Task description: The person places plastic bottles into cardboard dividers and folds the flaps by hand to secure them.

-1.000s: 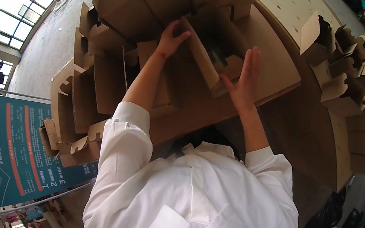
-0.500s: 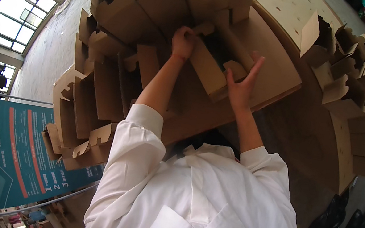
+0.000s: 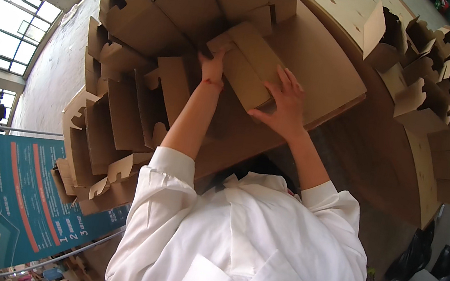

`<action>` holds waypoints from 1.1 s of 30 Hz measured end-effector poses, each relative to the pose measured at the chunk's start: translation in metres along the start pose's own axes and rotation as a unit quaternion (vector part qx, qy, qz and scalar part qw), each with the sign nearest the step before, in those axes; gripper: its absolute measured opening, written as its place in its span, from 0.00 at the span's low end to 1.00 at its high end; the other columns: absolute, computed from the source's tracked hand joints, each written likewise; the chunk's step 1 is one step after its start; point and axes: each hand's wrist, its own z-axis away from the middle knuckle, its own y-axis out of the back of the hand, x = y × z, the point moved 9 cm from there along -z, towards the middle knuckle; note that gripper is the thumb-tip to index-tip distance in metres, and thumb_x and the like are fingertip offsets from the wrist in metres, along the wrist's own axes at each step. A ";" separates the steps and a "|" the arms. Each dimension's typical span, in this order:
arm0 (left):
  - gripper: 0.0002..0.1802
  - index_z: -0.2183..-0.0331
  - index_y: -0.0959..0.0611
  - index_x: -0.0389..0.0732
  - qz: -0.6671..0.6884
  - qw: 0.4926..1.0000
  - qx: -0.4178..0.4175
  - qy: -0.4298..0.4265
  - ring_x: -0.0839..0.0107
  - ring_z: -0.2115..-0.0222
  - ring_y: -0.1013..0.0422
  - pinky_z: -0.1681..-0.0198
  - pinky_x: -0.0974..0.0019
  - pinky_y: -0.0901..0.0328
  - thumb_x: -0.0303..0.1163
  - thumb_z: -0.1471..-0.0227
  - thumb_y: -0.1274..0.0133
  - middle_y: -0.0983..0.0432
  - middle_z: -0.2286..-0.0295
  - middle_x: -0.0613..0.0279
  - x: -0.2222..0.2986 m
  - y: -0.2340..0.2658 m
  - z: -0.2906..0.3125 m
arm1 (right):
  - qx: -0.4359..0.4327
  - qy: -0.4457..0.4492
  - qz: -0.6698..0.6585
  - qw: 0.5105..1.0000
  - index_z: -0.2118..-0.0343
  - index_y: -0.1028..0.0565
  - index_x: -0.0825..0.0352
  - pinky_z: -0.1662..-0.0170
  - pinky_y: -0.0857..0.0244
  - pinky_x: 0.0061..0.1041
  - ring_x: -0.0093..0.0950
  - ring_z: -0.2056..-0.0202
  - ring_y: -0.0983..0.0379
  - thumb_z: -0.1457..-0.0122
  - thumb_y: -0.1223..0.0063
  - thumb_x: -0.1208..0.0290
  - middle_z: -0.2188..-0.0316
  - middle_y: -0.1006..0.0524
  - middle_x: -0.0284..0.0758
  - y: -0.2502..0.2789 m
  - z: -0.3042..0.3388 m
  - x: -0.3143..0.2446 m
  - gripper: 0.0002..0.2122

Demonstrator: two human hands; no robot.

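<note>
Left hand [image 3: 212, 68]: half open, touching the left side of a carton [image 3: 244, 55]
Right hand [image 3: 285, 104]: spread wide at its near end
Carton: closed, by the surface's [image 3: 320, 67] front edge

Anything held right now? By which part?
Firm hold can't be told: the cardboard box sits between both hands, left hand at its left end, right hand at its near right end.
</note>
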 end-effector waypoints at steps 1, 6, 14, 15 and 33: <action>0.46 0.40 0.47 0.48 0.104 0.985 -0.040 0.132 0.53 0.44 0.45 0.45 0.49 0.44 0.55 0.53 0.46 0.44 0.44 0.52 -0.016 -0.006 0.022 | 0.023 -0.001 -0.017 1.000 0.59 0.25 0.59 0.42 0.53 0.44 0.42 0.41 0.49 0.63 0.33 0.52 0.42 0.42 0.41 0.003 0.001 -0.001 0.27; 0.41 0.40 0.47 0.52 0.161 0.939 -0.203 0.225 0.59 0.47 0.39 0.50 0.48 0.39 0.55 0.49 0.51 0.42 0.45 0.58 -0.043 -0.044 0.074 | 0.145 -0.115 -0.150 0.971 0.62 0.23 0.59 0.43 0.50 0.42 0.44 0.41 0.50 0.56 0.34 0.64 0.42 0.43 0.42 0.006 0.014 0.026 0.17; 0.42 0.39 0.53 0.59 0.110 0.947 -0.273 0.131 0.59 0.45 0.42 0.49 0.42 0.43 0.53 0.48 0.51 0.44 0.43 0.63 -0.038 -0.136 0.055 | 0.256 -0.142 -0.067 0.954 0.66 0.22 0.62 0.44 0.49 0.39 0.42 0.45 0.44 0.51 0.45 0.75 0.46 0.38 0.41 0.033 0.013 0.069 0.08; 0.42 0.39 0.54 0.59 0.108 0.948 -0.266 0.136 0.60 0.45 0.42 0.48 0.46 0.43 0.52 0.48 0.51 0.44 0.43 0.62 -0.032 -0.151 0.056 | 0.283 -0.127 -0.023 0.950 0.67 0.22 0.63 0.43 0.49 0.39 0.42 0.45 0.44 0.51 0.46 0.75 0.46 0.38 0.41 0.042 0.006 0.079 0.08; 0.19 0.50 0.27 0.37 -0.245 0.921 0.134 -0.270 0.63 0.47 0.38 0.44 0.65 0.45 0.34 0.41 0.56 0.33 0.50 0.53 0.112 0.214 0.156 | 0.225 -0.057 0.039 0.972 0.59 0.22 0.52 0.40 0.58 0.45 0.43 0.41 0.51 0.42 0.53 0.67 0.41 0.41 0.38 0.036 -0.031 0.134 0.10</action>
